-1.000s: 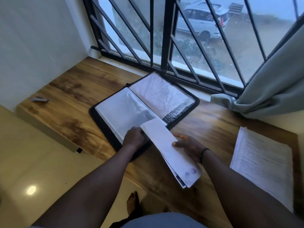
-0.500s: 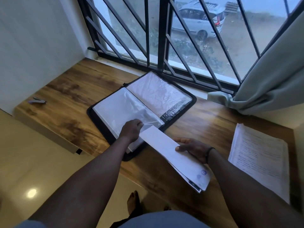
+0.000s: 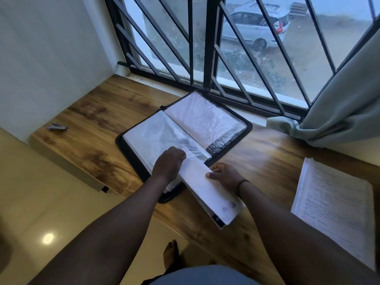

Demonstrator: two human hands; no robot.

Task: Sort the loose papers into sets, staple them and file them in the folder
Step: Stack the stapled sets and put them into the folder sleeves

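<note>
A: Going from the left, what's on the bench (image 3: 267, 153)?

B: A stapler (image 3: 56, 127) near the left end, apart from the rest. Then the folder (image 3: 245, 131), open flat, clear sleeves showing.

A: And the hands?

B: The left hand (image 3: 169, 163) rests at the near edge of the left sleeve (image 3: 156, 134), fingers curled down at its opening; I can't tell if they pinch the plastic. The right hand (image 3: 225, 175) grips the set (image 3: 207, 190) by its right edge, thumb on top.

A: How does the set lie?

B: Its long axis runs from the sleeve mouth back toward the person, far end touching the left fingers. I'd judge it needs pushing along that axis, away and left, into the sleeve.

A: Further right?

B: A stack of papers (image 3: 333, 206), well apart.
</note>
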